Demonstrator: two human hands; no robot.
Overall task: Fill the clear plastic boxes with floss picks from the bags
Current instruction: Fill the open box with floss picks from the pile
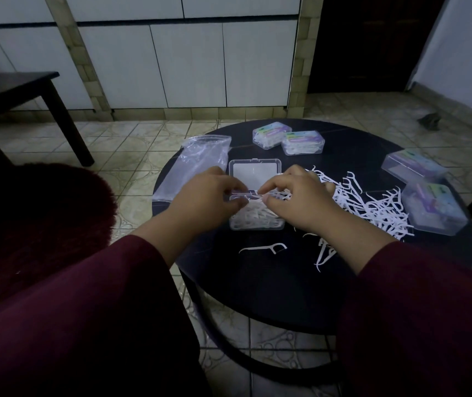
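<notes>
- The round dark table point(257, 282) carries everything. To my eye the step in hand is packing picks into the open box at its middle, and that goes best if the picks lie flat and parallel so the lid can fold down without catching on stray ends.
- An emptied clear bag point(197, 164) lies along the table's left edge, flat and slack; it looks spent.
- The loose heap of floss picks point(372, 207) spreads over the right half of the table, touching the right hand's far side, so the supply is within easy reach.
- Four closed boxes point(303, 142) sit clear of the work: two by the far edge, two by the right edge.
- The open box point(257, 222) lies between both hands, with its lid point(253, 173) thrown back toward the far edge and its tray already well stocked with picks.
- The left hand point(209, 196) has its fingers curled at the box's hinge line and seems to steady it; I cannot tell whether it truly grips.
- The right hand point(297, 196) is curled, pinching a small bunch of picks over the tray.
- One stray pick point(263, 249) lies toward the near edge, apart from both hands.
</notes>
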